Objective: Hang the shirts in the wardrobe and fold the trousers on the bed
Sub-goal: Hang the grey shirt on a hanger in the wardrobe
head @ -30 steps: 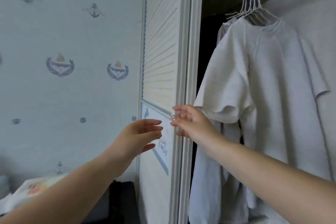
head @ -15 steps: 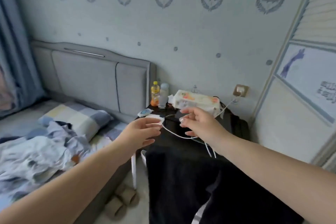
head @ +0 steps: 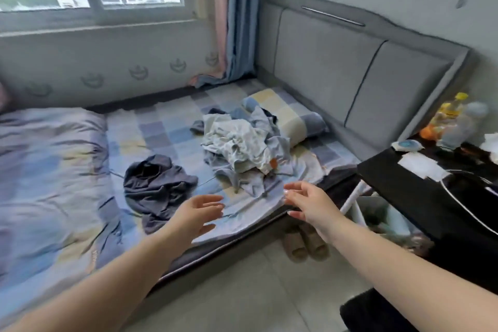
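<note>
- Bed (head: 67, 159): checked sheet and bunched quilt, garments lying loose on top, nothing folded in view.
- Pale garment heap (head: 242, 143): crumpled against the pillow (head: 293, 113) near the headboard; shirts and trousers not separable by eye, so count cannot be told. Judged as most of the outstanding work.
- Dark garment (head: 159, 186): crumpled alone on the sheet, left of the pale heap and apart from it; unfolded; type cannot be told.
- Wardrobe: out of view, so hung quantity not verifiable here.
- Left hand (head: 196, 213): empty, fingers relaxed and slightly apart, palm turned inward, over the near bed edge just right of the dark garment.
- Right hand (head: 307, 202): empty, fingers loosely spread, just short of the pale heap's near edge.
- Status, as a judgement: between garments; next pickup not yet started; sorting, hanging and folding all outstanding for the items visible.
</note>
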The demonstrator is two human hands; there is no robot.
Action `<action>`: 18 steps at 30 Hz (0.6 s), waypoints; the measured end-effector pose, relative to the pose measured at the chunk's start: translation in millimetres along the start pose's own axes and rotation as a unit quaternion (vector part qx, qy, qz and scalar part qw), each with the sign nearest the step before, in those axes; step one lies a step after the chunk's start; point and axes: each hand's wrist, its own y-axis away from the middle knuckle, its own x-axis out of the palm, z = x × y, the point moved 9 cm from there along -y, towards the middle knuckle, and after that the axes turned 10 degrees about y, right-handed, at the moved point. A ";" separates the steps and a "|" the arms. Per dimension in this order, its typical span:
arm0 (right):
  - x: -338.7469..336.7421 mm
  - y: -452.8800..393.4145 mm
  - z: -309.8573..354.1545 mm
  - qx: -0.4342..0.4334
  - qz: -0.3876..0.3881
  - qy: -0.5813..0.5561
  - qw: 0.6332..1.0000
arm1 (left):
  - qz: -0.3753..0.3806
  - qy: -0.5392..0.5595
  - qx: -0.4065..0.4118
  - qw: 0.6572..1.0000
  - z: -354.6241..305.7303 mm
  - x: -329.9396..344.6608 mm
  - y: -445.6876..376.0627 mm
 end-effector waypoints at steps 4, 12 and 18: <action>73.0 -44.6 -5.5 0.027 0.073 0.010 0.997 | -0.091 0.023 -0.021 0.995 16.0 -79.6 -5.9; 166.1 -150.2 3.2 0.047 0.172 0.030 0.984 | -0.190 0.080 -0.076 0.976 33.9 -156.6 -65.9; 225.0 -259.2 21.7 0.082 0.225 0.033 0.970 | -0.245 0.124 -0.106 0.956 17.7 -190.2 -146.2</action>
